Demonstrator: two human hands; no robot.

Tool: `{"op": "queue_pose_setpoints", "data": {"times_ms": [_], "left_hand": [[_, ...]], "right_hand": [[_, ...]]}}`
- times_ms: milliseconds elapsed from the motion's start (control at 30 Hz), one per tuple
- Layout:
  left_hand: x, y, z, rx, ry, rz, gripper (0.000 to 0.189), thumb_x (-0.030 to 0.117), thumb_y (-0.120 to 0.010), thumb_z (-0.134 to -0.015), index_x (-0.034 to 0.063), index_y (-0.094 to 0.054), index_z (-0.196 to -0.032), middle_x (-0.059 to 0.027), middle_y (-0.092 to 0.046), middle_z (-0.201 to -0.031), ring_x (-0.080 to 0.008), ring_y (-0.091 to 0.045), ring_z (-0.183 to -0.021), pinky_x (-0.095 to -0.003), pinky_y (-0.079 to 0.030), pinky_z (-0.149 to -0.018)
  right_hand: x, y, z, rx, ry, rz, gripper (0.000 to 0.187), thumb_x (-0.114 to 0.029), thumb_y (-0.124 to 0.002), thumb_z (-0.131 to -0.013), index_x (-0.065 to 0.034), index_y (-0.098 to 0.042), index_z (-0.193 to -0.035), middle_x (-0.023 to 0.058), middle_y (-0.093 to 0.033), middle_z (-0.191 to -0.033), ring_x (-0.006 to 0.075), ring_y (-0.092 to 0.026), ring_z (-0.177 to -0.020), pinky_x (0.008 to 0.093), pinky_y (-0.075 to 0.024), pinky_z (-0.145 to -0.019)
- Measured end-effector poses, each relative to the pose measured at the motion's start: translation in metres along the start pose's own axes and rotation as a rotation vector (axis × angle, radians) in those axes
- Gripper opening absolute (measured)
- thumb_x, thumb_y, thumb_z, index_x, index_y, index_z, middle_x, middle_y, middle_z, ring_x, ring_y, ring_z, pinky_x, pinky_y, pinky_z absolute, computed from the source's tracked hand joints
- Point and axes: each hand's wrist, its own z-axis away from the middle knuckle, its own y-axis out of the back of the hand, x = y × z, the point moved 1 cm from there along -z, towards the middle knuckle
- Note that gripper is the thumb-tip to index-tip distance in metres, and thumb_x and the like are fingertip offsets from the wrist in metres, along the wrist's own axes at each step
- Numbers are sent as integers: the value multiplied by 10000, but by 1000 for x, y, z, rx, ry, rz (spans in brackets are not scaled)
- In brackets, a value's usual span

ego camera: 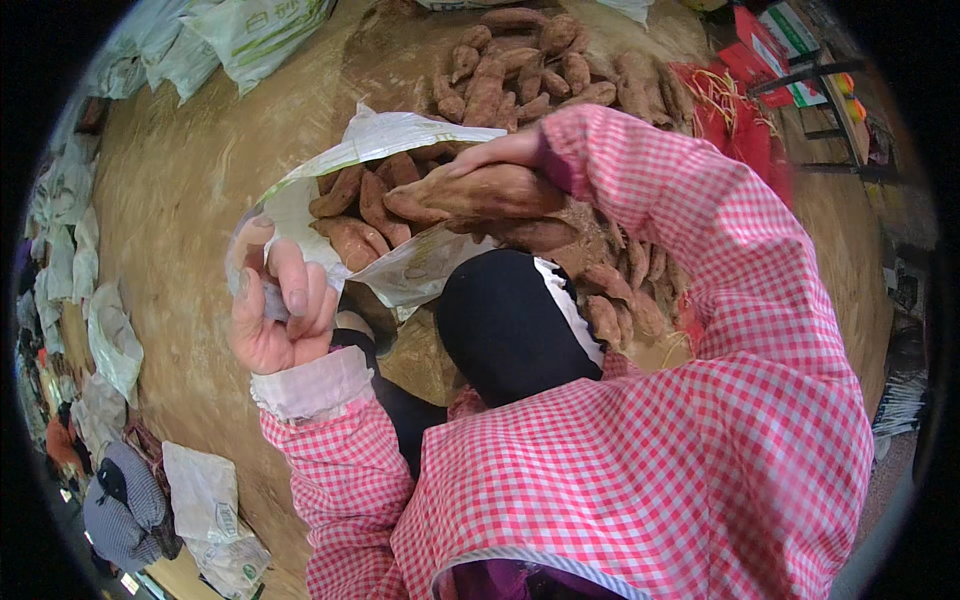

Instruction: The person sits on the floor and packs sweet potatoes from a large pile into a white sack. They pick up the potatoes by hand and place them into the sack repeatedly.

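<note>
A white woven sack (292, 210) lies on its side before me, its mouth spread and several sweet potatoes (352, 240) inside. At the near left rim, my left hand (285, 307) has its fingers curled around the sack's edge, palm up; part of this grip looks blurred. My right hand (499, 154) lies over a large sweet potato (487, 191) at the mouth's right side, fingers along its top and the thumb hidden. Another sweet potato (525, 231) is just beneath it, partly covered. Both arms wear pink checked sleeves.
Beyond the sack, sweet potatoes (517, 75) lie heaped on the brown floor (165, 225); more (622, 300) are at the right. Red net bags (739, 127) and boxes (757, 49) stand far right. Full white sacks (247, 37) stand upper left. A black rounded knee (510, 322) is close in.
</note>
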Motion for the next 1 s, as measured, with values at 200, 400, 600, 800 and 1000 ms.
{"op": "queue_pose_setpoints", "data": {"times_ms": [200, 400, 600, 800, 1000], "left_hand": [[1, -1, 0, -31, -9, 6, 398, 234, -451, -943, 37, -408, -1287, -54, -445, -673, -74, -280, -437, -215, -226, -382], [7, 0, 3, 27, -28, 9, 387, 233, -475, -936, 54, -426, -1276, -20, -430, -665, -71, -290, -432, -213, -234, -387], [3, 3, 10, 28, -35, -83, 345, 220, -502, -931, 91, -447, -1246, 32, -388, -627, -51, -270, -410, -207, -233, -389], [-1, 4, 4, 20, 19, -91, 366, 235, -501, -934, 70, -435, -1254, 25, -391, -651, -49, -271, -411, -198, -241, -381], [-9, 6, -6, -21, 68, -77, 406, 241, -504, -928, 52, -434, -1281, 27, -396, -696, -49, -282, -443, -202, -243, -388]], "right_hand": [[-1, -4, -102, 219, -93, 64, 456, -407, -424, -912, -63, -524, -1194, 159, -621, -952, 248, -585, -884, 372, -479, -813], [9, 36, -92, 326, -91, 98, 632, -391, -630, -822, -77, -408, -1323, 166, -441, -1292, 316, -491, -1139, 469, -493, -852], [128, 135, 84, 733, 337, 126, 398, -265, -613, -839, -50, -550, -1167, 99, -630, -962, 178, -626, -884, 291, -526, -698], [326, 97, 172, 917, -559, 795, 417, -316, -613, -805, -10, -577, -1085, 178, -613, -1066, 264, -579, -1022, 343, -449, -883], [394, 44, 142, 1100, -820, 834, 363, -224, -484, -867, -96, -424, -1200, 179, -503, -1187, 335, -533, -1053, 449, -410, -906]]}}
